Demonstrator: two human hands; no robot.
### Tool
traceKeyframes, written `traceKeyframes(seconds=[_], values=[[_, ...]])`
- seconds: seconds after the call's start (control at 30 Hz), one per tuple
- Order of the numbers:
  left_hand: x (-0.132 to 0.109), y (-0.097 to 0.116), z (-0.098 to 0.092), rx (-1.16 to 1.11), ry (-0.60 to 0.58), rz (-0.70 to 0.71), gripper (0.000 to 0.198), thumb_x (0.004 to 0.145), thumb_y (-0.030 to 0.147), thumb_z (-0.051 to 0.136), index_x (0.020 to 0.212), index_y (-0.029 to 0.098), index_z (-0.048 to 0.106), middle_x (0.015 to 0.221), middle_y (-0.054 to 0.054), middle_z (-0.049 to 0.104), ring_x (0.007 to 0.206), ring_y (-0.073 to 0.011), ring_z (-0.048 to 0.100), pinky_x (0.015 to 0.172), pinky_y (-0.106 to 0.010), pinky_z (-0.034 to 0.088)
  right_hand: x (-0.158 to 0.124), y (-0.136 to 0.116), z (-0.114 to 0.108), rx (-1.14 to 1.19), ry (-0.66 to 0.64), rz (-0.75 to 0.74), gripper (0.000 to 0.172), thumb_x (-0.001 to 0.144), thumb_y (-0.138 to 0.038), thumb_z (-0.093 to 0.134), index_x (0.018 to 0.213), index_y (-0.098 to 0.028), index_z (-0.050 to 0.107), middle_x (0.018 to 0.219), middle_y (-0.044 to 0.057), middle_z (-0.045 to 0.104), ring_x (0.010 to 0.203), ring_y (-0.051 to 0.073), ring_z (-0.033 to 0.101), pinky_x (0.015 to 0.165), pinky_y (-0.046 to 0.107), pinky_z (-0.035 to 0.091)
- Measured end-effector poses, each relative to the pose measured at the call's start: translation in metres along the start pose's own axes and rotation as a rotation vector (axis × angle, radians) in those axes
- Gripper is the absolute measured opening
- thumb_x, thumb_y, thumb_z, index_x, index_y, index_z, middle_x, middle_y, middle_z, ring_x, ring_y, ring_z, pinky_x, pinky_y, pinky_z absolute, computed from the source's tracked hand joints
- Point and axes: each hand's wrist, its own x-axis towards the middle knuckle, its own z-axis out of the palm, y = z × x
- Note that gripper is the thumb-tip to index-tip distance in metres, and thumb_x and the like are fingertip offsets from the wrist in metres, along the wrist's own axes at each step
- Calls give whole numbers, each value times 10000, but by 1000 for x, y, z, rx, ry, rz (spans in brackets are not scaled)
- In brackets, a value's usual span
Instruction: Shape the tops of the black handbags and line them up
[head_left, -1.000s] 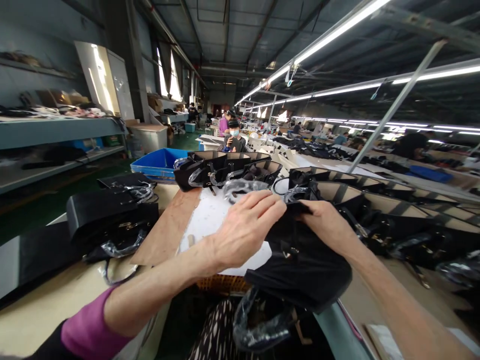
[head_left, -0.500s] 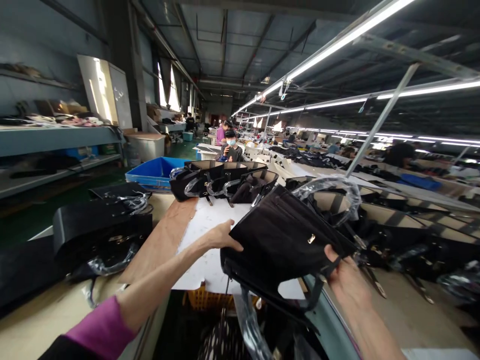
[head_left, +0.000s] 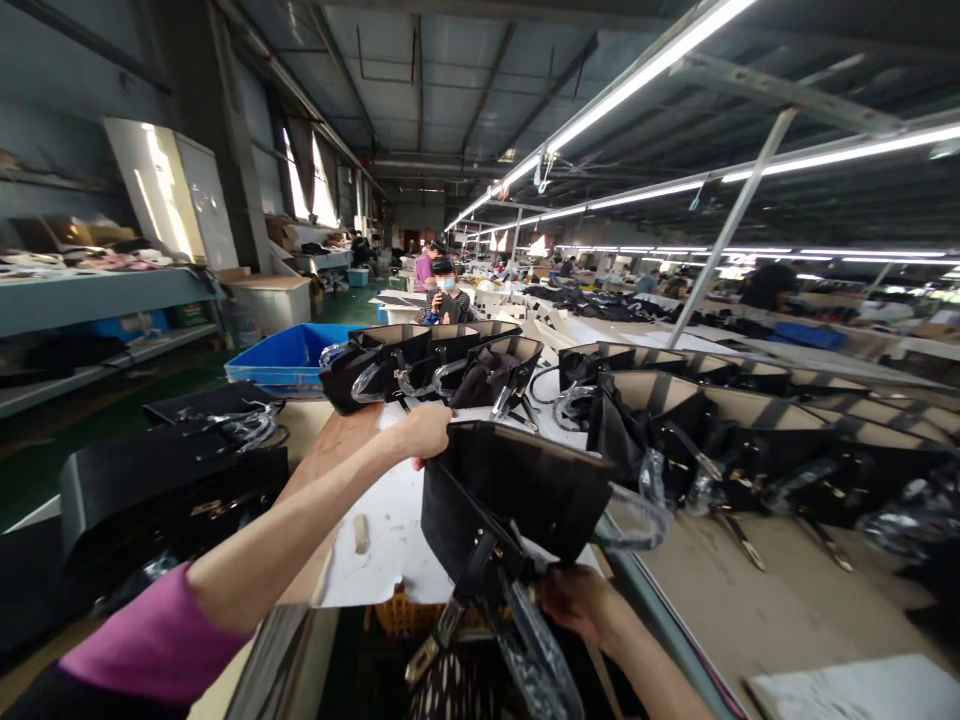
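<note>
Gripping a black bag (head_left: 517, 490) by its upper left corner, the left hand (head_left: 427, 432) has its fingers bent around the edge, their tips mostly hidden behind the material. The bag extends from that hold toward the right, tilted, its top edge sloping down away from the fingers. The right hand (head_left: 581, 605) is at the bag's lower right edge, its fingers pointing left beneath it; they lie partly in shadow and behind the material, so I cannot tell whether they pinch the bag or only support it. The bag's body is thus between the 2 hands, above the near edge of a white sheet (head_left: 375, 545).

Below the bag, near the right fingers, hangs 1 plastic-wrapped handle (head_left: 536, 645); a strap with a metal end (head_left: 431, 645) dangles to the left of it, well below the left hand. Another clear-wrapped loop (head_left: 641, 522) juts out at the bag's right side, apart from the fingers of either hand.

Just beyond the left hand stands a cluster of black bags (head_left: 420, 360), with a blue bin (head_left: 281, 355) behind it on the left. More bags (head_left: 750, 440) stand in rows to the right.
</note>
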Motion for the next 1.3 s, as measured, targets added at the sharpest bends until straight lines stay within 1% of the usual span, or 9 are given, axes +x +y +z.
traceKeyframes(seconds=[0.1,0.2,0.37,0.43,0.53,0.6,0.7,0.97,1.3], values=[[2,8,5,105,-2,-33,313,461,20,410,704,128,576,478,-20,539,366,-110,450,363,-189,290,-21,0,-1,-163,-59,54,244,610,-427,537,623,-184,521,511,35,598,444,168,557,446,270,405],[6,7,10,160,2,-22,334,473,35,405,734,137,586,543,-37,572,433,-125,495,394,-190,309,-55,-29,-8,-485,-35,-219,199,695,-365,492,651,-181,557,601,31,620,540,167,576,502,263,421],[17,-5,9,123,-34,52,342,496,58,407,748,175,607,643,-17,606,562,-127,529,465,-182,341,-94,-96,-19,-729,551,-793,302,773,-368,471,1030,-221,531,1041,72,581,977,237,518,863,366,377],[20,-11,9,50,-113,58,337,485,67,423,745,167,612,629,2,598,567,-131,526,476,-188,349,-87,-116,-24,-771,613,-874,430,728,-346,537,1133,-217,472,1177,77,503,1092,252,437,936,399,311],[24,-23,9,-134,-218,73,378,476,78,453,804,154,624,659,21,609,640,-157,546,537,-209,396,-62,-136,-28,-731,367,-776,497,685,-304,573,1160,-206,462,1160,67,525,1072,236,461,908,373,338],[25,-31,8,-294,-269,89,423,488,82,460,868,154,631,691,27,627,701,-169,561,606,-229,429,-47,-145,-30,-699,178,-712,370,688,-294,555,1040,-180,554,1011,50,600,964,221,523,836,331,378],[26,-43,6,-468,-357,61,461,492,67,466,907,155,646,713,21,654,747,-182,581,680,-257,453,-37,-153,-33,-756,50,-685,200,707,-310,520,777,-156,626,729,0,610,740,181,543,684,274,388],[17,-53,-5,-691,-564,25,442,543,101,540,963,176,652,861,5,687,825,-202,609,801,-308,465,-37,-158,-38,-782,-2,-678,209,738,-322,482,705,-158,609,646,-30,553,671,153,496,628,239,350],[9,-57,-1,-757,-525,128,373,626,220,625,990,139,639,960,-39,667,916,-204,582,871,-300,423,-40,-156,-36,-768,-67,-673,227,789,-329,434,803,-175,599,787,-10,600,798,194,530,719,269,365]])
